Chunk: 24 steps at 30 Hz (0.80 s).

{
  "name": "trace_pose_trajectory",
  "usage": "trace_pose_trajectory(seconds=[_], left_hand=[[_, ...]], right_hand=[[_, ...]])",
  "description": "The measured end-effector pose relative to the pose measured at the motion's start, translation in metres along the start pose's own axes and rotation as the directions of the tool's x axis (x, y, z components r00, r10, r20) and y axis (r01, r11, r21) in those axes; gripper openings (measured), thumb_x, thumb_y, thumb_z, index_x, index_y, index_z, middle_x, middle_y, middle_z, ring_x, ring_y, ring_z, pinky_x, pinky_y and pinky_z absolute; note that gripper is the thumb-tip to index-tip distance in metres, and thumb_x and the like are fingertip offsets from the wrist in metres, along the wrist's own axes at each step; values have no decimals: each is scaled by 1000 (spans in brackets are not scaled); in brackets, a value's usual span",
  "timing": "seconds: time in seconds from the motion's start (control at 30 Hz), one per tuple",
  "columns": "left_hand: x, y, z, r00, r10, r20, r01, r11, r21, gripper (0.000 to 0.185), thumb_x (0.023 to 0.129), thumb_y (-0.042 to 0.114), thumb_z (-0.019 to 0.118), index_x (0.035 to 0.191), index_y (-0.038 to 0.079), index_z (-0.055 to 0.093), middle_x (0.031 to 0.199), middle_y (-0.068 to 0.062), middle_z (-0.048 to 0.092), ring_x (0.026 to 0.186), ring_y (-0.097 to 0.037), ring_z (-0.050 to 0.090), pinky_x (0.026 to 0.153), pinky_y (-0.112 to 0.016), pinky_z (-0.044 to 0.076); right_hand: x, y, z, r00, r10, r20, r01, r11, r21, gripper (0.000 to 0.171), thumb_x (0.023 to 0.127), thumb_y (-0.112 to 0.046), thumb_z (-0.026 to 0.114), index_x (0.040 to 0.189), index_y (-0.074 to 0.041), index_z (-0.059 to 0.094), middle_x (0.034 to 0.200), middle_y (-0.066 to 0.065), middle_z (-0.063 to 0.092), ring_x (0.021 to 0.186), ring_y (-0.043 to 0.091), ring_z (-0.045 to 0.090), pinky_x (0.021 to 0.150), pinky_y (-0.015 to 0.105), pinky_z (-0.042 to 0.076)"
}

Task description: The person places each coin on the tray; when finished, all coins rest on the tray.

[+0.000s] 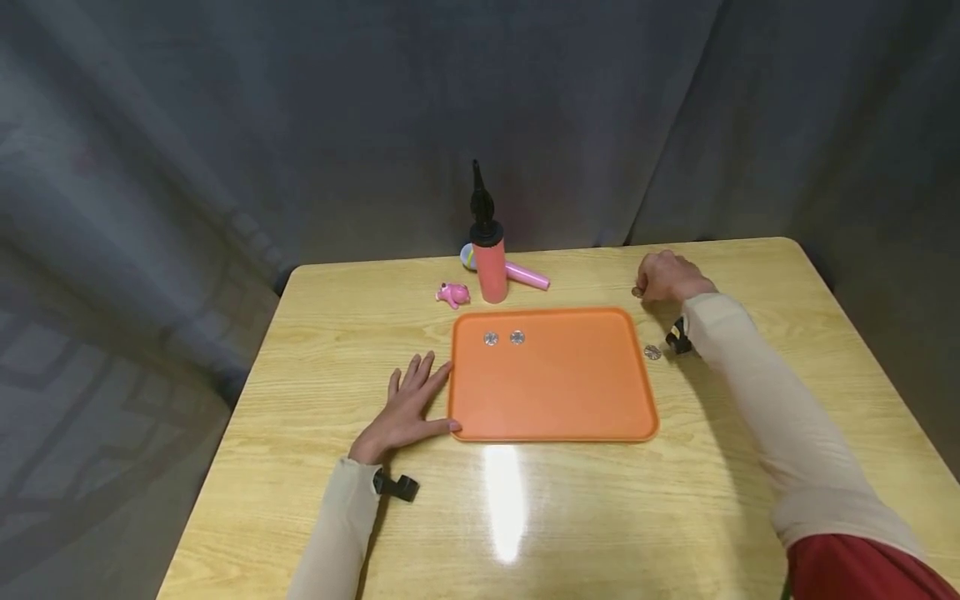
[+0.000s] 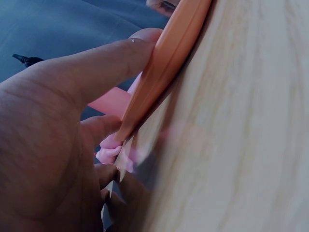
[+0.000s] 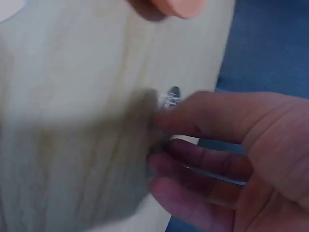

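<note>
The coin [image 1: 637, 292] at the right hand's fingertips lies on the wooden table [image 1: 315, 350] beyond the tray's far right corner, well out from the person, and it is the piece now being picked up. Nearest the person, the left hand [image 1: 408, 408] lies flat with fingers spread, its thumb against the near left corner of the orange tray [image 1: 555, 392] and its fingers along the left rim; the left wrist view shows the thumb touching that rim. On the tray's far left part two coins [image 1: 503, 337] sit side by side, just apart. Off the tray's right edge another loose coin [image 1: 652, 352] rests on the table, beside the right sleeve. Further out, the right hand [image 1: 667, 277] is curled over the coin; the right wrist view shows the fingertips at its edge, but blur keeps me from telling whether it is pinched or only touched. By my reading the step in hand is gathering coins onto the tray, two placed and two left. The next move calls for a firm fingertip pinch under a thin flat disc, likely by sliding or tipping it first. Behind the tray stand a pink pump [image 1: 491, 258] and a small pink toy [image 1: 453, 294].
</note>
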<state>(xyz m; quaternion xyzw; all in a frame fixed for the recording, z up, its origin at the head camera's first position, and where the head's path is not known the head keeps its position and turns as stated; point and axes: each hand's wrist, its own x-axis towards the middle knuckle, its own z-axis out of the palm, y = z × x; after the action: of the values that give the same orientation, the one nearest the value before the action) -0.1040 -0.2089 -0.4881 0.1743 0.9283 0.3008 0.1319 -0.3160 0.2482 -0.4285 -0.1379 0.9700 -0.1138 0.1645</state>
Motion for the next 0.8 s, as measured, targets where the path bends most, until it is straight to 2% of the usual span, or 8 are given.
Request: trace_pose_trajectory(seconds=[0.1,0.2,0.27,0.4,0.5,0.67,0.8], left_hand=[[-1,0,2,1000,2,5,-2,1000,2,99,85,55,72,162,23,19,170,-15,-1,158,-39,-9,121,-67,-10],[-2,0,1,1000,0,0,0,1000,-5,99,85,56,72,162,24,18,171,-15,-1,158,-39,-9,121,-67,-10],[-2,1,0,1000,-2,-2,2,1000,-10,99,85,55,72,162,25,18,171,-14,-2,158,-39,-10,121,-67,-11],[-2,3,-2,1000,-4,-4,4,1000,-2,99,85,53,73,162,24,18,171,-15,-1,158,-38,-10,121,-66,-12],[0,3,-2,1000,-4,-6,4,1000,-2,99,85,52,74,162,24,19,171,-15,-1,158,-38,-10,121,-66,-11],[1,2,-1,1000,-2,-13,2,1000,-1,99,85,53,73,162,24,19,171,-14,-1,158,-38,-9,122,-66,-11],[1,1,0,1000,5,-11,-5,1000,-2,99,85,55,72,162,24,18,171,-15,-1,158,-38,-9,121,-66,-11]], right_hand=[[0,0,-2,1000,-19,8,19,1000,-24,9,78,-11,76,75,-11,67,81,5,64,76,22,53,67,39,44],[2,-2,-2,996,-90,3,90,994,-55,8,78,-8,76,83,-11,70,88,5,68,80,21,56,70,40,46],[4,-3,-1,989,-144,7,145,987,-66,9,77,-3,72,78,-11,69,79,3,65,75,19,53,66,36,43],[8,-3,3,982,-190,2,190,980,-66,27,72,7,62,59,-15,54,59,-4,41,59,14,36,56,29,29],[10,-2,3,982,-190,9,190,981,-45,32,69,10,58,53,-16,50,55,-6,34,56,12,30,54,26,26],[9,0,2,987,-154,39,153,988,38,23,70,7,68,59,-11,60,54,-5,42,53,12,35,52,26,32],[8,4,2,992,-113,59,107,989,104,20,68,4,71,60,-10,59,53,-4,40,49,10,34,49,25,31]])
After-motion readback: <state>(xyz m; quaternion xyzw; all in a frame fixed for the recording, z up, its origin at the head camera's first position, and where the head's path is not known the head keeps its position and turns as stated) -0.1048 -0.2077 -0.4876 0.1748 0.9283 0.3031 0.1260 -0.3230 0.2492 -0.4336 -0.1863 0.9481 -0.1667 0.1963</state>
